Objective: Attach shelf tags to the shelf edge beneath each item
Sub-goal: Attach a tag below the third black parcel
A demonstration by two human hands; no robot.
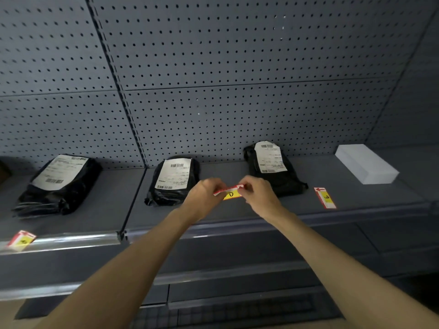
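Above the shelf [237, 211] near its front edge, the left hand [206, 194] and right hand [257, 192] pinch opposite ends of a red-and-yellow shelf tag [230, 191] between two black parcels.

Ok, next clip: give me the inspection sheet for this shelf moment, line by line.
Surface: grey shelf, clear rail along its front edge.
Job's things: three black parcels and a white box; one tag held over the shelf, one lying flat near the box, one at the left rail.
Clutter: nothing seen.
Grippers: left hand and right hand pinch the held tag's ends.
Cables: nothing seen.
Surroundings: grey pegboard behind, lower shelves below.
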